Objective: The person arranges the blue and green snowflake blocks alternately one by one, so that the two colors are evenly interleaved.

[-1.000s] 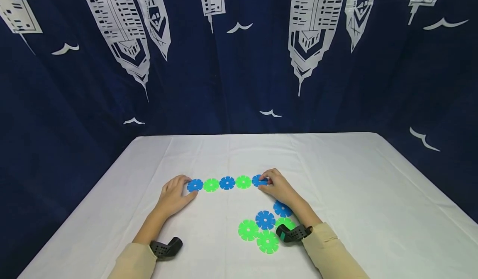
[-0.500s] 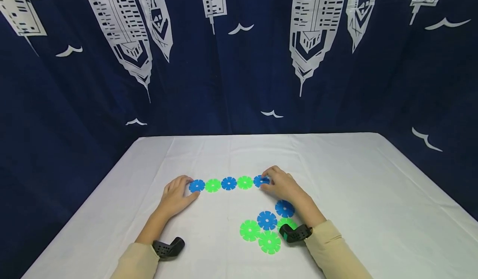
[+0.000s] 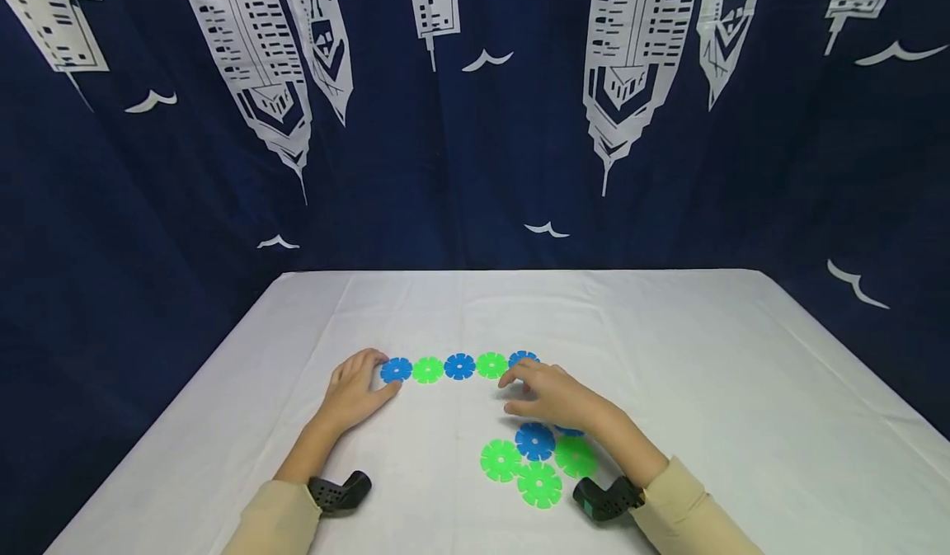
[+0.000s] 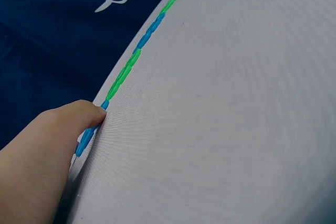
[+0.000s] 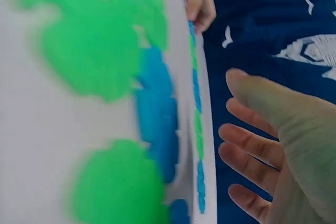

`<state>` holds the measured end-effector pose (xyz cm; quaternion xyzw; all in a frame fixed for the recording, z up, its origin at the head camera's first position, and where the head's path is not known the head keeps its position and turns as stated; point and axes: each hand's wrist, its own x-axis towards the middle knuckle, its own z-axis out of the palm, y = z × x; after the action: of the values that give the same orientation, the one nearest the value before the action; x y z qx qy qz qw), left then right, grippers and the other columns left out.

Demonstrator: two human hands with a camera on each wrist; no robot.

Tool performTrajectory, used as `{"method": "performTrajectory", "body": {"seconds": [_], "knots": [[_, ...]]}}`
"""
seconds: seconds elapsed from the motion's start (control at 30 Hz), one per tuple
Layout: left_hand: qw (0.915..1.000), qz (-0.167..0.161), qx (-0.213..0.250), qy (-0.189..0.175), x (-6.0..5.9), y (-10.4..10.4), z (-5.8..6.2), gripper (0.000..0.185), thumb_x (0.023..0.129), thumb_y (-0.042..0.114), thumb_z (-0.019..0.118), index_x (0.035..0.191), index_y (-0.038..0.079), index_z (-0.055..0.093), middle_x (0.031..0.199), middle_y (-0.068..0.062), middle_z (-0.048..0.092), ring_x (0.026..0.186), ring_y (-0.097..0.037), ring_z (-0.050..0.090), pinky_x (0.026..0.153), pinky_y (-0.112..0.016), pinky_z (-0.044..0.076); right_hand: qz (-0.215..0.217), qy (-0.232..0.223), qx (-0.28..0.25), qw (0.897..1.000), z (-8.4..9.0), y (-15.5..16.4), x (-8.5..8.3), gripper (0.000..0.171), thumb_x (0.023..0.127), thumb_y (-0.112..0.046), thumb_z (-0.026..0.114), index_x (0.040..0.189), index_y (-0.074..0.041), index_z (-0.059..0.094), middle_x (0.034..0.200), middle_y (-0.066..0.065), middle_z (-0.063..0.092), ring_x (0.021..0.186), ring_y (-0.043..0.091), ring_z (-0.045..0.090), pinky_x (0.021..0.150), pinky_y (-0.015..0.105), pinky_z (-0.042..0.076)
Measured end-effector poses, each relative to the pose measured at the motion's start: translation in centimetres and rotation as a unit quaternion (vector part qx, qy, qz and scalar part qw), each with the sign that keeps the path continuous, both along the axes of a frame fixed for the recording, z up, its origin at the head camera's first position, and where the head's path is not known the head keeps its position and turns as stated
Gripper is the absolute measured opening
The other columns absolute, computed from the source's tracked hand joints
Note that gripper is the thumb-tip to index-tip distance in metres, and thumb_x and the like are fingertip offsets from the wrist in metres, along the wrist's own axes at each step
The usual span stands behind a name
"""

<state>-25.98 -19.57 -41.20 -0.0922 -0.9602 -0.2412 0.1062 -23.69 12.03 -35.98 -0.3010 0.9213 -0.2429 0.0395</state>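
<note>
1. No brand, label or readable writing shows on anything; the dark blue backdrop curtain (image 3: 475, 126) carries only white printed skyscrapers and gull shapes.
2. A row of five slotted plastic discs (image 3: 459, 365) lies across the middle of the worktop (image 3: 705, 390), which is covered by a white cloth. The discs alternate blue, green, blue, green, blue and sit edge to edge.
3. The left hand (image 3: 355, 390) rests on the worktop at the left end of the row. Its fingers are relaxed, and a fingertip touches the end blue disc (image 3: 397, 369); the left wrist view shows the same contact (image 4: 89, 132).
4. The right hand (image 3: 552, 398) hovers near the row's right end, fingers spread and released, holding nothing. It partly covers the last blue disc (image 3: 524, 358).
5. Nearer the worktop's front edge lies a loose cluster of discs (image 3: 534, 460): three green and one blue, with another blue one mostly hidden under the right hand.
6. A black wrist camera (image 3: 340, 491) sits on each forearm above beige sleeves.
</note>
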Motion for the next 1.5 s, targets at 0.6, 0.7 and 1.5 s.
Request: {"method": "performTrajectory", "body": {"seconds": [0.6, 0.7, 1.5], "knots": [[1.0000, -0.001, -0.005, 0.000, -0.1, 0.0, -0.2, 0.049, 0.082, 0.035, 0.060, 0.119, 0.005, 0.047, 0.133, -0.016, 0.042, 0.129, -0.031, 0.032, 0.107, -0.053, 0.017, 0.102, -0.015, 0.107, 0.989, -1.1, -0.7, 4.0, 0.053, 0.071, -0.054, 0.067, 0.114, -0.027, 0.051, 0.111, -0.014, 0.045, 0.109, 0.009, 0.042, 0.101, 0.039, 0.027], [1.0000, 0.000, -0.005, 0.002, -0.2, 0.0, -0.2, 0.050, 0.082, 0.035, 0.060, 0.119, 0.005, 0.047, 0.132, -0.016, 0.042, 0.129, -0.032, 0.032, 0.107, -0.053, 0.017, 0.093, -0.013, 0.109, 0.990, -1.0, -0.8, 3.9, 0.054, 0.071, -0.054, 0.067, 0.113, -0.024, 0.051, 0.109, -0.013, 0.046, 0.109, 0.011, 0.043, 0.100, 0.040, 0.028], [0.9999, 0.003, -0.013, -0.001, -0.2, -0.1, -0.2, 0.048, 0.083, 0.036, 0.059, 0.118, 0.005, 0.047, 0.133, -0.016, 0.042, 0.129, -0.032, 0.032, 0.107, -0.053, 0.017, 0.079, -0.072, 0.035, 0.994, -0.8, -1.1, 3.9, 0.040, 0.073, -0.033, 0.073, 0.098, -0.027, 0.042, 0.084, -0.016, 0.043, 0.089, 0.005, 0.039, 0.092, 0.032, 0.032]]}}
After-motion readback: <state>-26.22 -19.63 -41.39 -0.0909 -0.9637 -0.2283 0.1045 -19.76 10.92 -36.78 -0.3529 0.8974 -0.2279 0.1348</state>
